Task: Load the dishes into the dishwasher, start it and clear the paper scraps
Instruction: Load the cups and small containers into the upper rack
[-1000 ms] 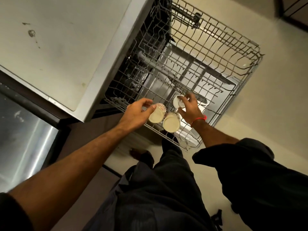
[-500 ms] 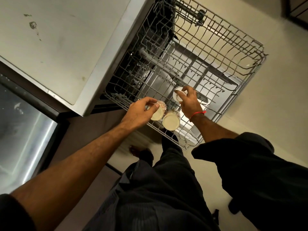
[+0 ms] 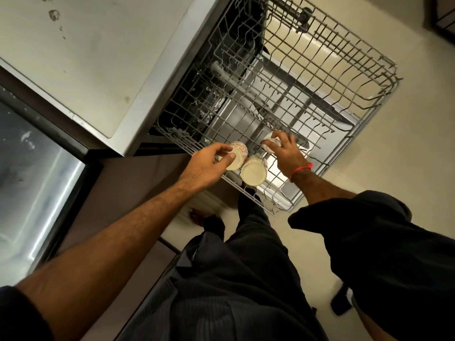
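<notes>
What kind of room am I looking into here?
Most likely a home kitchen: an open dishwasher with its wire rack pulled out, a worktop above it, and cups being set into the rack.

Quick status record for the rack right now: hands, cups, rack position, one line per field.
left hand: gripping the patterned cup at the rack's near edge
right hand: closed over the small white cup
middle cup: sits in the rack between the hands, neither hand gripping it
upper rack: pulled out, otherwise free of dishes
dishwasher door: open below the rack
</notes>
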Motion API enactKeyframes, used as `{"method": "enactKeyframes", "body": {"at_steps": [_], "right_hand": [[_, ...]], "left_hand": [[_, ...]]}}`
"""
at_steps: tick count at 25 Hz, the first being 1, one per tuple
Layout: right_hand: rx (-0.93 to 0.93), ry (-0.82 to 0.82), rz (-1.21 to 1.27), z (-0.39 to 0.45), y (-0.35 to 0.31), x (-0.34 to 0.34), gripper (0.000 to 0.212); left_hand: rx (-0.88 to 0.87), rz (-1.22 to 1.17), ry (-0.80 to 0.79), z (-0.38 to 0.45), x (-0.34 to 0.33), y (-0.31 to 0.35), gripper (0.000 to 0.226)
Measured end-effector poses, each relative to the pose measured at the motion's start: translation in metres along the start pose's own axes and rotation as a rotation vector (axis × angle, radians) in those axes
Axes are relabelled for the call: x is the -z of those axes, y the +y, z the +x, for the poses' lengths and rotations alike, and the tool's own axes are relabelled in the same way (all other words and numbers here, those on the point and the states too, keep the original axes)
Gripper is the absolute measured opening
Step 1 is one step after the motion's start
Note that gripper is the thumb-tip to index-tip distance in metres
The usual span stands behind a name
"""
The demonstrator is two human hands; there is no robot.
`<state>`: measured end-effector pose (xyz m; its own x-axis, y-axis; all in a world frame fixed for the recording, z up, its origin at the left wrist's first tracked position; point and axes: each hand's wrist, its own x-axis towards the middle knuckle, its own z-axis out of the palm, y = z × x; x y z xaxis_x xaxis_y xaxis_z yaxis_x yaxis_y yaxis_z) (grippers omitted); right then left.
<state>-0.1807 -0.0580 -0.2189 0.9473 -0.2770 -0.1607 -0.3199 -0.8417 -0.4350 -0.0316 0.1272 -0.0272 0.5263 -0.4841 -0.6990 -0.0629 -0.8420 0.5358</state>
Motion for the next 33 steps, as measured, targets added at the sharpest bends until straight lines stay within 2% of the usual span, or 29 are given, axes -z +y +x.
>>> {"method": "enactKeyframes", "body": {"at_steps": [8,10,13,14,20,27,30,33], "right_hand": [[0.126,0.066,0.012,-0.004,-0.002,0.010,0.053],[0.016,0.047,0.115,-0.005,-0.009,0.008,0.049],[-0.374,0.000,0.286,0.008,-0.021,0.005,0.052],[-0.445,0.003,0.290,0.013,-0.025,0.003,0.052],[-0.616,0.127,0.446,0.012,-0.033,-0.001,0.056],[-0.695,0.194,0.519,0.022,-0.031,0.001,0.053],[-0.677,0.104,0.460,0.028,-0.033,-0.004,0.055],[-0.782,0.022,0.489,0.028,-0.028,-0.013,0.061]], "left_hand": [[0.009,-0.002,0.024,-0.007,-0.004,-0.008,0.036],[0.013,-0.011,0.018,-0.007,-0.008,-0.008,0.037],[0.015,-0.010,0.013,-0.006,-0.009,-0.007,0.037],[0.017,-0.008,0.013,-0.005,-0.008,-0.008,0.038],[0.016,0.001,0.012,0.002,-0.004,-0.012,0.037],[0.006,-0.006,-0.014,0.009,-0.004,-0.012,0.037],[0.002,0.009,-0.020,0.013,-0.002,-0.012,0.038],[0.005,0.002,-0.021,0.014,0.001,-0.012,0.037]]}}
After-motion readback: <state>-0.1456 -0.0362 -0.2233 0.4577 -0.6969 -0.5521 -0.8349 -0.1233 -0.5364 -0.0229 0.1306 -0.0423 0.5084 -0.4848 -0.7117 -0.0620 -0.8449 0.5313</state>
